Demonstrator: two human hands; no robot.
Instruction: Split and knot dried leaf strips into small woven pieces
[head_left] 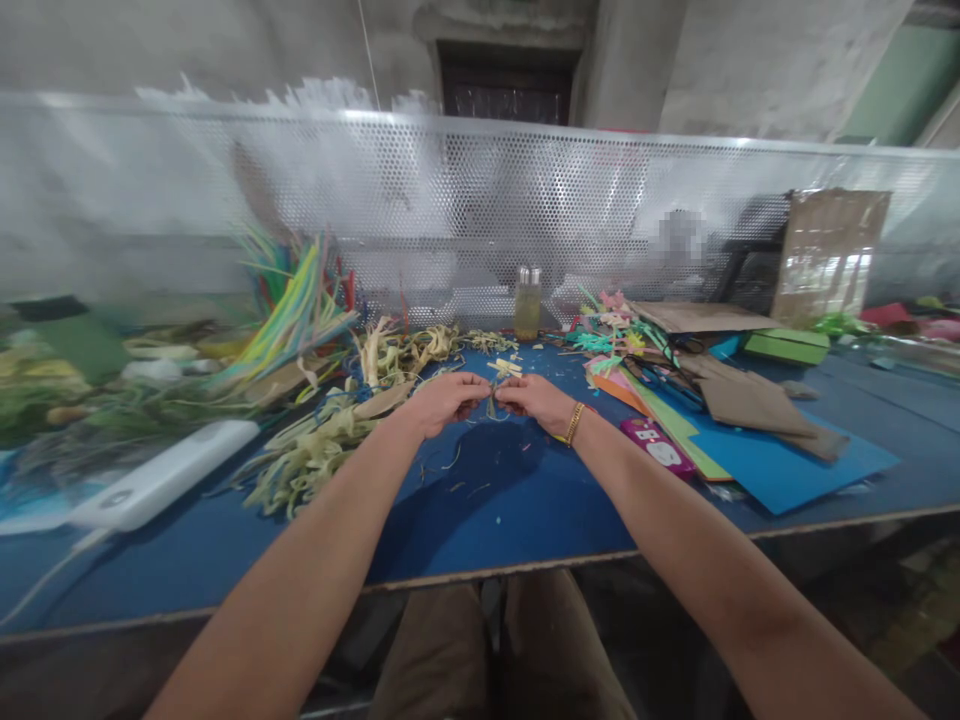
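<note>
Two hands, one fibrous piece (pinched), one bottle

The purple packet bears what looks like a white "B".

Room nearside of hands (bottle beyond)

Piece between left hand and right hand too small for me to identify — partly hidden by grip. Loose scraps on desk also too tiny to name. Greenery at far left smeared; can't separate stems. White cable runs out past left edge. Both forearms and trouser legs cut off at bottom. Pixelated patch behind perforated screen — I can't make out what it covers.
</note>
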